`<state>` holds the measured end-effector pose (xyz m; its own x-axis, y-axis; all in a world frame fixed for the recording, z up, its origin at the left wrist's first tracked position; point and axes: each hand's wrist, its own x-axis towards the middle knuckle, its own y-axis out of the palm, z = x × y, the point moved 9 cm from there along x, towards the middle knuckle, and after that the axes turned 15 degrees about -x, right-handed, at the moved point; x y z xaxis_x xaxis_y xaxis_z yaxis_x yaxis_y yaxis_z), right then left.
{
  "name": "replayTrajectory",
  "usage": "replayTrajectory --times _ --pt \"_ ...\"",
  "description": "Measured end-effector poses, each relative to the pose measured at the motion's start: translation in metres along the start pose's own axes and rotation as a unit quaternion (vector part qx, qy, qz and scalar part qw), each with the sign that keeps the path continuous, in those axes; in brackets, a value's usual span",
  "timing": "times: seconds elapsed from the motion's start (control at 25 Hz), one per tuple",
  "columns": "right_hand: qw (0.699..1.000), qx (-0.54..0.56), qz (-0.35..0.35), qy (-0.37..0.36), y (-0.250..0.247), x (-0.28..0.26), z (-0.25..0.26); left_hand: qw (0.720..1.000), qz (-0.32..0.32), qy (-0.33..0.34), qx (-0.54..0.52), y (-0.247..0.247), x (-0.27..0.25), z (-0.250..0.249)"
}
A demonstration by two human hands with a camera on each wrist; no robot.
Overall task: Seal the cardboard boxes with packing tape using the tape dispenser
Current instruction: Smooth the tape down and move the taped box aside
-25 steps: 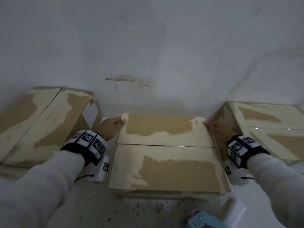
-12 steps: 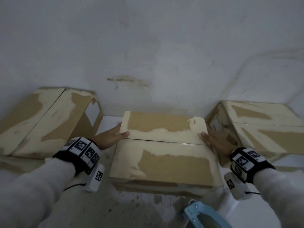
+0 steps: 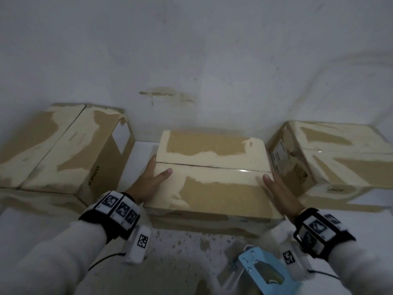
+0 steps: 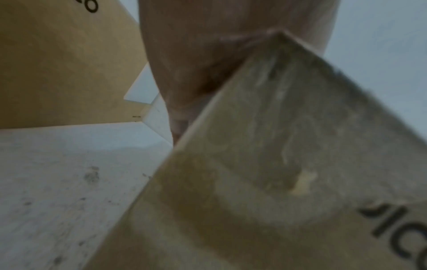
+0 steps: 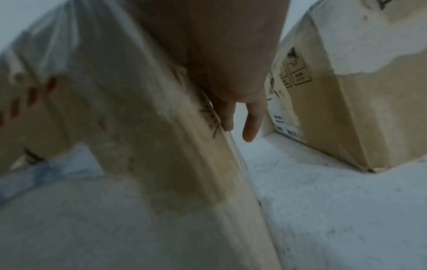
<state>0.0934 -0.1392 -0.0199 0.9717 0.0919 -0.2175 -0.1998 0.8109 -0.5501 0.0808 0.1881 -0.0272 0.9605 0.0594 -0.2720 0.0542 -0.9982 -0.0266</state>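
Note:
The middle cardboard box point(image 3: 212, 184) lies with its two top flaps closed and a seam point(image 3: 212, 166) running left to right. My left hand point(image 3: 154, 175) lies flat against its left side, thumb on top of the near flap. My right hand point(image 3: 274, 186) mirrors it on the right side, thumb on top. The right wrist view shows straight fingers point(image 5: 250, 127) along the box's wall point(image 5: 138, 109). In the left wrist view the palm point(image 4: 208, 54) presses the box's corner point(image 4: 277, 164). The blue tape dispenser point(image 3: 261, 271) lies on the floor near me, untouched.
A larger closed box point(image 3: 63, 145) stands at the left, and another box point(image 3: 331, 156) with printed labels at the right, each a narrow gap from the middle one. A white wall point(image 3: 212, 60) rises just behind. The speckled white floor point(image 3: 180, 252) lies in front.
Both hands have slid toward me along the box's sides, from the far flap's corners to the seam and near flap. The dispenser shows more fully at the bottom.

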Motion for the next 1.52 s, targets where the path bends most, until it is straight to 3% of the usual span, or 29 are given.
replayTrajectory --times 0.12,0.32,0.56,0.64,0.76,0.96,1.08,1.2,1.28,1.4,1.52 --pt "1.000 -0.019 -0.021 -0.006 -0.001 0.017 0.013 0.999 -0.021 0.031 0.009 -0.003 0.018 -0.012" --pt "0.999 -0.002 -0.035 0.024 -0.003 0.042 0.020 0.998 -0.043 0.026 -0.032 -0.021 0.052 -0.005" --pt "0.991 0.071 -0.025 0.108 -0.001 0.040 0.003 0.998 -0.001 0.014 -0.066 -0.019 0.056 -0.002" --pt "0.993 0.053 -0.030 0.103 -0.008 0.035 -0.004 0.997 -0.004 0.034 -0.067 -0.023 0.042 -0.005" --pt "0.994 0.054 -0.047 0.083 -0.018 0.017 -0.015 0.991 -0.061 0.109 -0.039 -0.035 0.009 -0.004" --pt "0.998 0.053 -0.025 0.032 -0.001 -0.015 -0.020 0.993 -0.042 0.092 -0.060 -0.025 -0.008 0.015" --pt "0.997 0.063 -0.022 0.023 0.004 -0.027 -0.026 0.989 -0.059 0.126 -0.059 -0.024 -0.015 0.011" --pt "0.992 0.089 -0.086 0.002 -0.007 -0.035 -0.029 0.981 -0.101 0.146 -0.085 -0.033 -0.022 0.020" --pt "0.983 0.121 -0.139 0.010 -0.013 -0.039 -0.038 0.980 -0.096 0.115 -0.130 -0.034 -0.026 0.038" --pt "0.968 0.162 -0.186 0.038 -0.014 -0.041 -0.050 0.967 -0.140 0.061 -0.204 -0.043 -0.029 0.064" --pt "0.958 0.194 -0.206 0.049 -0.012 -0.045 -0.056 0.960 -0.151 0.057 -0.228 -0.041 -0.032 0.066"
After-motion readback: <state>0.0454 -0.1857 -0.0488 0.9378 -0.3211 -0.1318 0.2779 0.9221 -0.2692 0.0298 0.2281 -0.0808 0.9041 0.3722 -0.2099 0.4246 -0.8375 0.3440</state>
